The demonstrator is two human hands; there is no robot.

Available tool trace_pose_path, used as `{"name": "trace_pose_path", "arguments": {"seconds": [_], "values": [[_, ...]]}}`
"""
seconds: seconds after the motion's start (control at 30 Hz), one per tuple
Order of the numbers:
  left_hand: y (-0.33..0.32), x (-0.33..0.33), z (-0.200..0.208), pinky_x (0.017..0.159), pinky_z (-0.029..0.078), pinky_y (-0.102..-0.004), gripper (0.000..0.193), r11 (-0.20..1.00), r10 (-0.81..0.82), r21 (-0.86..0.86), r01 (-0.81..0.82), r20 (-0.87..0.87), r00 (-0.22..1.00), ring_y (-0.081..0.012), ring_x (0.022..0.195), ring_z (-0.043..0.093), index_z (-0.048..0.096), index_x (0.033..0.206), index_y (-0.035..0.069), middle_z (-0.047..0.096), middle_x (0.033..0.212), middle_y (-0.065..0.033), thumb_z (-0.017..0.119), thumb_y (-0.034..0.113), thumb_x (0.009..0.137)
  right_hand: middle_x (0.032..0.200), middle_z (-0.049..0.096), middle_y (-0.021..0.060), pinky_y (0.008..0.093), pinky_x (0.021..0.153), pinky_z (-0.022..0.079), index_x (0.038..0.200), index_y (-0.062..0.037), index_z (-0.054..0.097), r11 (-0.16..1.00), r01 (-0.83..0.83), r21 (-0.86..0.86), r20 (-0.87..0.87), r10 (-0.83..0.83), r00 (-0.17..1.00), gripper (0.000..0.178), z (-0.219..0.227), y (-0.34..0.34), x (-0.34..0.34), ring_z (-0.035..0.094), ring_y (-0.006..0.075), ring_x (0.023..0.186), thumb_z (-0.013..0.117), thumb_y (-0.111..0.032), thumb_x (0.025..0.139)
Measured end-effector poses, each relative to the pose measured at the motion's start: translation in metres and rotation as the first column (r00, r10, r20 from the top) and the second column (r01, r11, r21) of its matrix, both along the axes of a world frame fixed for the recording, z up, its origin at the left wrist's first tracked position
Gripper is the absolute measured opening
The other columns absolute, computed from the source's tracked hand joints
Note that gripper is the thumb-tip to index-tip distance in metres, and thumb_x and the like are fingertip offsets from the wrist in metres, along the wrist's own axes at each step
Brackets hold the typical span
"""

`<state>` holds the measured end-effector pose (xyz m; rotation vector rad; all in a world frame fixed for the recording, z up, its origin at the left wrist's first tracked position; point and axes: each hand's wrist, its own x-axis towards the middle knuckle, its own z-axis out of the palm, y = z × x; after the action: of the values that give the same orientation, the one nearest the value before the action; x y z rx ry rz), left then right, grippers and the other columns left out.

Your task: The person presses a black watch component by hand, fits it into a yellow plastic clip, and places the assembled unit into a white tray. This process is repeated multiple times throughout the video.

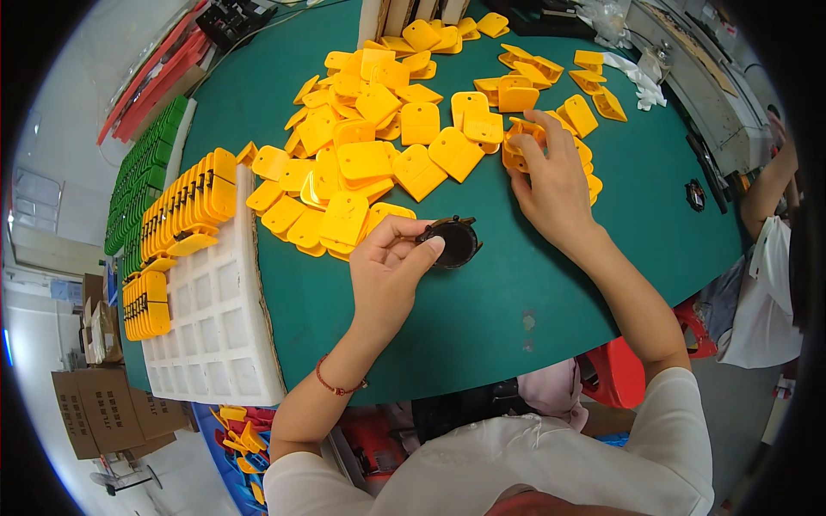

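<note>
My left hand (pixel 387 271) pinches a round black watch case (pixel 454 242) between thumb and fingers, its dark face turned up, above the green table. To the right, my right hand (pixel 555 185) curls its fingers round a folded yellow plastic holder (pixel 518 142) at the pile's right side. The fingers partly cover that piece. A big heap of similar yellow holders (pixel 348 159) spreads over the middle and far part of the table. Several more yellow holders (pixel 578 114) lie just beyond my right hand.
At left stands a white foam tray (pixel 228 335) with square pockets, bearing rows of yellow holders (pixel 189 202) with black parts. Green holders (pixel 142 176) stand behind. A small black watch part (pixel 694 195) lies at right. Below the table edge is a blue bin (pixel 219 460) of coloured pieces. Another person (pixel 761 284) is at right.
</note>
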<state>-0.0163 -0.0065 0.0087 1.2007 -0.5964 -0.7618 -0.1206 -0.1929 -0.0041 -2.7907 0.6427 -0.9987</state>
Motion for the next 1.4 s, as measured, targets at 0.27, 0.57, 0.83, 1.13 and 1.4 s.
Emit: {"name": "trace_pose_path", "arguments": {"seconds": [0.27, 0.57, 0.83, 1.13, 1.4], "values": [[0.000, -0.002, 0.004, 0.070, 0.045, -0.0194, 0.012, 1.000, 0.011, -0.013, -0.011, 0.005, 1.000, -0.0096, 0.076, 0.057, 0.050, 0.086, -0.003, 0.060, 0.090, -0.0109, 0.055, -0.007, 0.076, 0.112, 0.046, 0.0115, 0.0328, 0.075, 0.046, 0.095, -0.0070, 0.057, 0.998, -0.061, -0.003, 0.091, 0.061, 0.994, 0.028, -0.006, -0.003, 0.001, 0.051, 0.0261, 0.093, 0.061, 0.002, 0.069], [0.000, 0.002, 0.000, 0.071, 0.044, -0.0184, 0.014, 0.998, 0.044, 0.035, -0.043, -0.052, 0.998, -0.0083, 0.078, 0.056, 0.051, 0.090, -0.004, 0.058, 0.088, -0.0080, 0.055, -0.005, 0.077, 0.104, 0.053, 0.0099, 0.0262, 0.072, 0.046, 0.088, -0.0023, 0.056, 0.993, -0.083, -0.089, 0.235, 0.102, 0.967, 0.011, 0.004, 0.000, 0.003, 0.056, 0.0198, 0.084, 0.053, 0.002, 0.078], [-0.003, 0.002, 0.001, 0.075, 0.044, -0.0195, 0.017, 0.991, 0.128, -0.017, -0.130, -0.094, 0.987, -0.0095, 0.083, 0.056, 0.051, 0.094, -0.004, 0.058, 0.091, -0.0085, 0.056, -0.005, 0.078, 0.104, 0.053, 0.0024, 0.0225, 0.082, 0.041, 0.105, -0.0067, 0.049, -0.086, -0.568, 0.818, 0.546, -0.192, 0.815, 0.020, 0.015, 0.000, 0.001, 0.051, 0.0102, 0.096, 0.046, -0.018, 0.089], [-0.004, 0.008, -0.004, 0.076, 0.044, -0.0196, 0.020, 0.983, 0.175, -0.035, -0.178, -0.076, 0.982, -0.0096, 0.083, 0.056, 0.051, 0.096, -0.004, 0.057, 0.092, -0.0083, 0.056, -0.005, 0.077, 0.109, 0.050, 0.0062, 0.0254, 0.090, 0.037, 0.112, -0.0032, 0.046, -0.026, -0.639, 0.769, 0.639, -0.002, 0.769, 0.040, 0.013, 0.013, 0.003, 0.047, 0.0137, 0.102, 0.063, -0.004, 0.076], [-0.004, 0.008, -0.005, 0.074, 0.049, -0.0254, 0.024, 0.983, 0.154, -0.083, -0.164, -0.111, 0.982, -0.0147, 0.086, 0.057, 0.048, 0.101, -0.001, 0.055, 0.097, -0.0101, 0.054, -0.002, 0.078, 0.095, 0.055, 0.0047, 0.0208, 0.076, 0.044, 0.101, -0.0013, 0.051, 0.160, -0.568, 0.807, 0.566, 0.064, 0.822, 0.027, 0.004, 0.016, 0.003, 0.052, 0.0089, 0.084, 0.062, -0.008, 0.077]]}}
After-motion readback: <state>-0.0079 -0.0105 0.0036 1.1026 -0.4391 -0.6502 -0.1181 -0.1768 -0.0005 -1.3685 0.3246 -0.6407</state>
